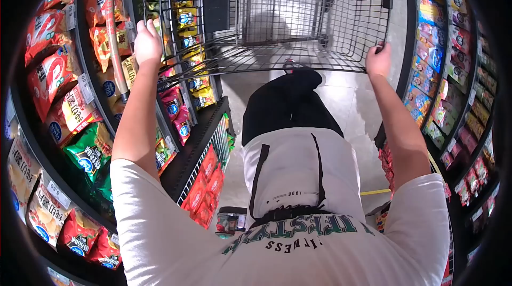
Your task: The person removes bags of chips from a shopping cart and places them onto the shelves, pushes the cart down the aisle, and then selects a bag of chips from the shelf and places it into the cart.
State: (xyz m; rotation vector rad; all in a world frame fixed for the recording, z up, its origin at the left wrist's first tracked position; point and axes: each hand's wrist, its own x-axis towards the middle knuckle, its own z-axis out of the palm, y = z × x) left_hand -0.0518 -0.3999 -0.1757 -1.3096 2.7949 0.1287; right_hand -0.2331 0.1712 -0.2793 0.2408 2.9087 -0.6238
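A black wire shopping cart [298, 67] stands sideways in front of me, its basket stretching across the aisle. My right hand [378, 60] is closed around the rim at the basket's right near corner. At the other end, my left hand [148, 46] is closed on the dark frame, with its fingertips pointing away from me. Just left of that hand runs a long red bar [113, 35] with a dark end, which looks like the cart's handle. Bagged snacks on the left shelves show behind the bar and hand.
Shelves of snack bags [88, 150] line the left side, with price tags on their edges. More packaged snacks [426, 46] fill the right shelves, close to my right arm. Red packets [205, 190] sit in a wire rack low on the left. Pale floor [352, 99] shows under the cart.
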